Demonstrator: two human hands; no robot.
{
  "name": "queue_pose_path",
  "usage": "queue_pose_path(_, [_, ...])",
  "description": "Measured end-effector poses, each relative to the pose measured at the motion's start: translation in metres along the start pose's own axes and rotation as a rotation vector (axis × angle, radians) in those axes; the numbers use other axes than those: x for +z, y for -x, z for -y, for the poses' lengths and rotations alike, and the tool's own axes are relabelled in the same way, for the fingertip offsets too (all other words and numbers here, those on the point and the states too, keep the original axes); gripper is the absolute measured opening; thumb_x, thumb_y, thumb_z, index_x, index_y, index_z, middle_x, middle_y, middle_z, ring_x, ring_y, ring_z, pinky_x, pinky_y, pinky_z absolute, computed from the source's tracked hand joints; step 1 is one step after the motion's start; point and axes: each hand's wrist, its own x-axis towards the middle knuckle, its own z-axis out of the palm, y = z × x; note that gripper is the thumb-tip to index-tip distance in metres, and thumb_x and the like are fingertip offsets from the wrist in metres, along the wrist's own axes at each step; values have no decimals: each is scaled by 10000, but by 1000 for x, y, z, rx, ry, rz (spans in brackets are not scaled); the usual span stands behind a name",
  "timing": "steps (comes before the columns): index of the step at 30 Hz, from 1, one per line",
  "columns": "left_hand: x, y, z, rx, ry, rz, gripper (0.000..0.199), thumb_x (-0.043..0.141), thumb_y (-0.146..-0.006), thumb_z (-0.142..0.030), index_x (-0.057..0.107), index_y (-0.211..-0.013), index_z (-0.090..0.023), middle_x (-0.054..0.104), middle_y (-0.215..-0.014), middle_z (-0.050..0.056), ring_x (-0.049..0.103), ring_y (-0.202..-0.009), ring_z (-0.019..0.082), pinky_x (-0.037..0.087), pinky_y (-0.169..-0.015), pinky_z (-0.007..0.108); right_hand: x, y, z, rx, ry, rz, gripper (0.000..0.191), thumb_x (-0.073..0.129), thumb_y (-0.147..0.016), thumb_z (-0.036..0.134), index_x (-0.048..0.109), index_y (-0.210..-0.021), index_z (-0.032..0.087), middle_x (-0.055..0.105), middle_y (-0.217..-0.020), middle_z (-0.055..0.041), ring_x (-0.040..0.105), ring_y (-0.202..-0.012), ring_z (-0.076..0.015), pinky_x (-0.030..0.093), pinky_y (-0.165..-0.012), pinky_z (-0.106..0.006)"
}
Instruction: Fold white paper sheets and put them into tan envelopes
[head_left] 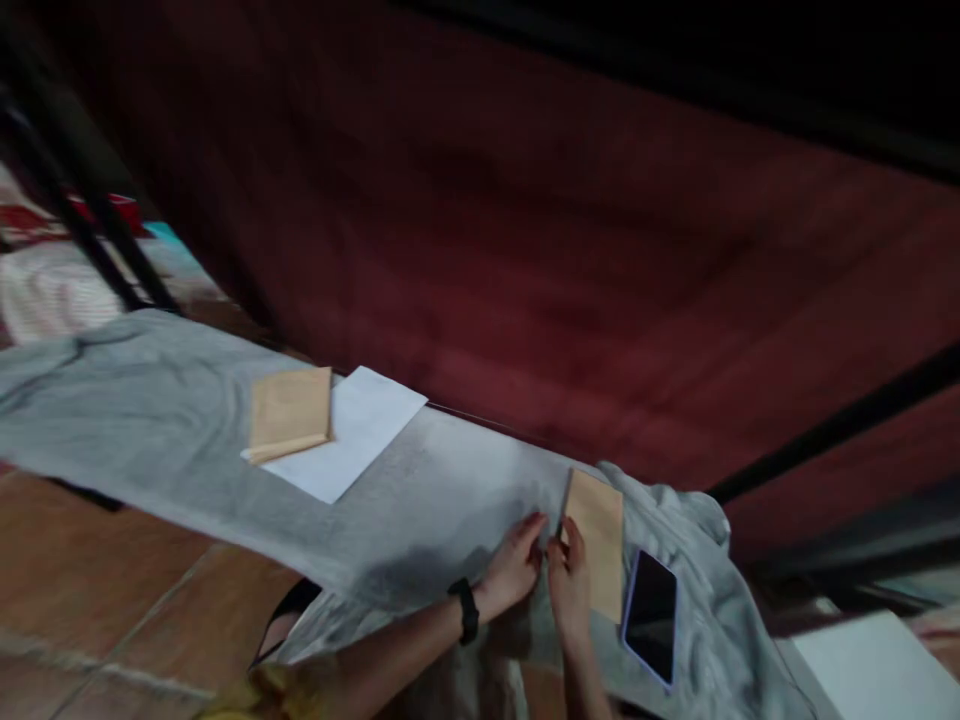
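Observation:
My left hand (514, 568), with a black band (465, 610) on its wrist, hovers over the grey cloth with its fingers stretched forward and nothing visible in them. Just right of it is my right hand (569, 585), its fingers bent and close together. They overlap the left edge of a flat brown paper piece (598, 540). A thin dark line runs along that edge by the fingertips; whether it is an object or a shadow I cannot tell. Beside the brown paper, to the right, lies a dark-screened phone (651, 618) with a purple rim.
Grey cloth (187, 400) covers the long, narrow surface. Toward the left, a folded brown paper stack (291, 410) rests partly on a white sheet (367, 420). Dark red fabric (480, 250) hangs behind, with a black bar (840, 425) at the right. Tiled floor (150, 570) shows below left.

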Motion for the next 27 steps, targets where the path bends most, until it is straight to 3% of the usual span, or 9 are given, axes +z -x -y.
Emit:
queue_pose_path(3, [-74,30,20,46,-308,-121,650,467,-814,-42,510,-1439,-218,457,-1547,83,385,-1447,229,345,-1206,471,45,56,-9,-256,170,174,527,427,-959,495,565,-1362,185,514,-1482,-156,507,-1345,-304,471,-1056,-499])
queue_pose_path(5, [-136,48,32,34,-510,-255,607,459,-861,-88,486,-1455,-208,419,-1570,101,344,-1470,247,348,-1199,496,67,83,-18,-453,288,180,492,434,-972,450,572,-1367,190,538,-1466,-158,524,-1329,-318,454,-1059,-525])
queue_pose_path(9, [-251,81,49,-36,-862,-519,567,427,-908,-140,433,-1475,-158,406,-1567,155,340,-1472,281,360,-1174,536,92,95,-42,-693,509,-46,471,403,-975,319,557,-1404,199,652,-1335,-159,644,-1169,-334,443,-999,-546])
queue_pose_path(12, [-300,102,58,-129,-1056,-501,533,465,-952,-274,435,-1467,-142,436,-1543,181,370,-1454,309,379,-1151,533,103,81,-63,-836,568,-212,513,387,-965,285,509,-1458,216,717,-1223,-149,720,-984,-320,466,-892,-515])
queue_pose_path(13, [-306,107,61,-169,-1107,-456,521,481,-953,-297,460,-1450,-144,461,-1525,184,402,-1436,313,390,-1140,524,105,76,-69,-932,568,-272,512,387,-961,284,519,-1452,228,750,-1145,-138,737,-891,-304,474,-833,-490])
queue_pose_path(15, [-308,115,65,-253,-1187,-368,458,494,-959,-294,526,-1392,-146,525,-1470,187,472,-1386,311,407,-1122,501,108,68,-77,-966,582,-313,496,361,-961,287,575,-1406,247,778,-1050,-118,745,-800,-289,470,-760,-462])
queue_pose_path(20, [-291,108,53,-349,-1287,-334,338,458,-969,-148,599,-1276,-132,596,-1362,197,528,-1326,296,410,-1094,468,109,65,-81,-836,601,-243,508,298,-972,346,677,-1298,256,785,-1009,-111,744,-809,-280,466,-735,-443])
queue_pose_path(24, [-293,98,34,-424,-1096,-293,349,415,-908,-9,650,-1144,-117,666,-1188,169,618,-1172,262,450,-1015,401,106,73,-78,-876,640,-266,529,308,-967,342,578,-1414,254,770,-1091,-107,732,-878,-280,453,-825,-459])
queue_pose_path(27, [-299,96,28,-460,-986,-317,366,393,-897,-12,672,-1101,-131,704,-1095,145,670,-1017,249,487,-910,359,100,82,-71,-825,669,-176,559,328,-967,325,464,-1502,236,721,-1221,-126,707,-1006,-301,431,-927,-495])
